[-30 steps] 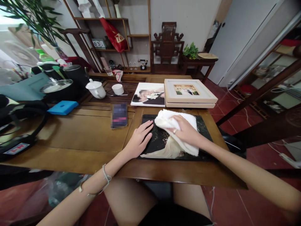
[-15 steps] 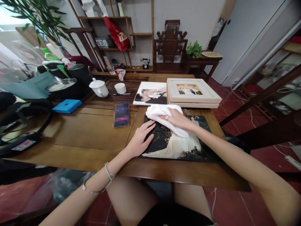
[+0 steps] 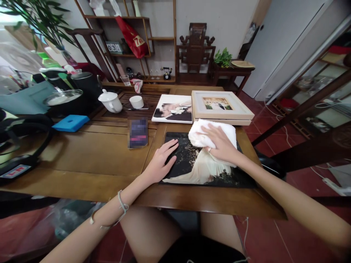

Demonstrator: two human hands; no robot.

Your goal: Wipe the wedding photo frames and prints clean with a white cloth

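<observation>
A dark photo panel (image 3: pixel 183 160) showing a long pale dress lies flat near the table's front edge. My right hand (image 3: pixel 218 142) presses a white towel (image 3: pixel 199 133) onto the panel's upper right part, its fingers over the cloth. The towel hides that part of the picture. On the panel's left edge rests my left hand (image 3: pixel 161 160), fingers stretched out and holding nothing. Just behind the panel are a white-edged photo panel (image 3: pixel 172 111) and a pale framed photo (image 3: pixel 222 104), which lies on top of another frame.
The wooden table (image 3: pixel 104 149) carries a phone (image 3: pixel 138 133), a blue block (image 3: pixel 71 123), a white cup (image 3: pixel 136 102), a lidded white teapot (image 3: pixel 110 101) and headphones (image 3: pixel 24 146) at the left. A dark wooden chair (image 3: pixel 196 47) stands behind.
My right hand has slid the towel rightward across the panel, uncovering its upper left part. My left hand has stayed at the panel's left edge. The view has shifted slightly.
</observation>
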